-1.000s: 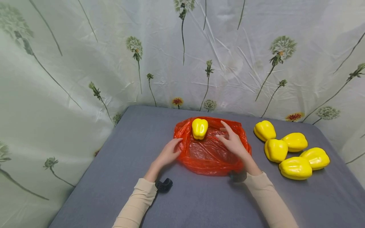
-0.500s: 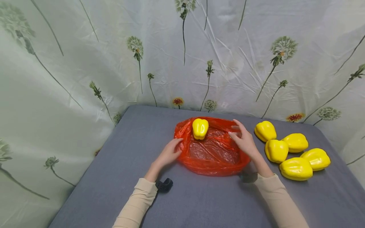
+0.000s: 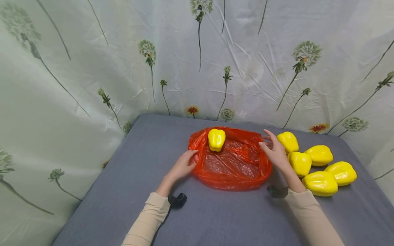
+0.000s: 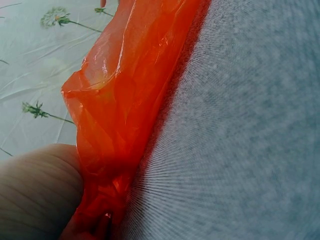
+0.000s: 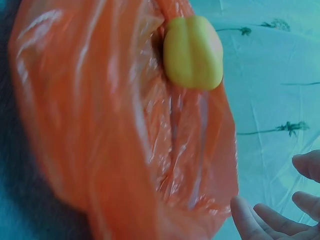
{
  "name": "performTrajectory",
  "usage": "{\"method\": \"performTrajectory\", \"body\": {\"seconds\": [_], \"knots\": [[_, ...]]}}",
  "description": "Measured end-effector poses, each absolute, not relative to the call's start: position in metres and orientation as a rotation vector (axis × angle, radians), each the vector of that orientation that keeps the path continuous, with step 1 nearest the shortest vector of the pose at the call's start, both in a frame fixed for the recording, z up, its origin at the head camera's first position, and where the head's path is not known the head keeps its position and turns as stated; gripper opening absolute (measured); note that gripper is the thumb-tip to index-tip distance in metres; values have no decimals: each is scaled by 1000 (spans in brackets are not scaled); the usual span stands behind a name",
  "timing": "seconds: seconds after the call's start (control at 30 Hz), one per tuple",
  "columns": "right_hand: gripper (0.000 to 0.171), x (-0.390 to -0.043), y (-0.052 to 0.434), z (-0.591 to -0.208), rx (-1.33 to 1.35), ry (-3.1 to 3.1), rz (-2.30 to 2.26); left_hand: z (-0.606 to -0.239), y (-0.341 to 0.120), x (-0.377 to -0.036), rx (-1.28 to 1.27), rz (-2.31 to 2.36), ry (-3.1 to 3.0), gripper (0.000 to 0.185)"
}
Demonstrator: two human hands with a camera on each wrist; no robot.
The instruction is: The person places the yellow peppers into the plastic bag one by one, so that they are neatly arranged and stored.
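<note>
A red plastic bag [image 3: 234, 182] lies spread with its mouth open upward in the head view. One yellow bell pepper [image 3: 217, 140] sits inside it, toward the back left. My left hand [image 3: 182, 166] pinches the bag's left rim; in the left wrist view the thumb [image 4: 40, 192] lies against the gathered red plastic. At the bag's right edge, my right hand [image 3: 276, 152] hovers with loosely spread fingers. The right wrist view shows its fingers [image 5: 272, 220] holding nothing, near the bag's rim.
Several more yellow bell peppers [image 3: 319, 183] are grouped on the grey cloth-covered table [image 3: 215, 218] to the right of the bag. A pale curtain [image 3: 172, 61] with printed dandelions hangs behind and to the left.
My right hand has moved right, from over the bag's mouth to its right edge beside the loose peppers. The left hand, the bag and the pepper in it look the same.
</note>
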State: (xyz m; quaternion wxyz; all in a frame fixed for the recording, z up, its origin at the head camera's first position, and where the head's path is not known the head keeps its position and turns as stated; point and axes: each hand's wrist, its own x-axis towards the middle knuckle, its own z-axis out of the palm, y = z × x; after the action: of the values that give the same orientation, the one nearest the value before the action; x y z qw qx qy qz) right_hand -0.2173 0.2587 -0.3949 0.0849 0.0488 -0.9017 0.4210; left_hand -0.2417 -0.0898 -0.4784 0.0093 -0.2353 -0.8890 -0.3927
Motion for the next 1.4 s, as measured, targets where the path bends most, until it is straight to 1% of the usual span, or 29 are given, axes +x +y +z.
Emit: {"method": "performTrajectory", "body": {"seconds": [0.47, 0.77, 0.9, 1.03, 1.27, 1.4], "knots": [[55, -220, 288, -398, 50, -2627, 1112, -477, -90, -241, -722, -1227, -2799, 51], [47, -221, 299, -393, -122, -2468, 1055, -477, -90, -240, -717, -1228, -2797, 52], [47, -224, 304, -394, -172, -2429, 1076, -477, -90, -240, -719, -1229, -2797, 51], [50, -226, 312, -395, -190, -2473, 1069, -479, -90, -241, -719, -1220, -2795, 51], [71, -233, 324, -397, -266, -2743, 986, -480, -90, -241, -714, -1210, -2803, 51], [75, -236, 328, -396, -262, -2857, 938, -481, -90, -242, -717, -1199, -2800, 50]]}}
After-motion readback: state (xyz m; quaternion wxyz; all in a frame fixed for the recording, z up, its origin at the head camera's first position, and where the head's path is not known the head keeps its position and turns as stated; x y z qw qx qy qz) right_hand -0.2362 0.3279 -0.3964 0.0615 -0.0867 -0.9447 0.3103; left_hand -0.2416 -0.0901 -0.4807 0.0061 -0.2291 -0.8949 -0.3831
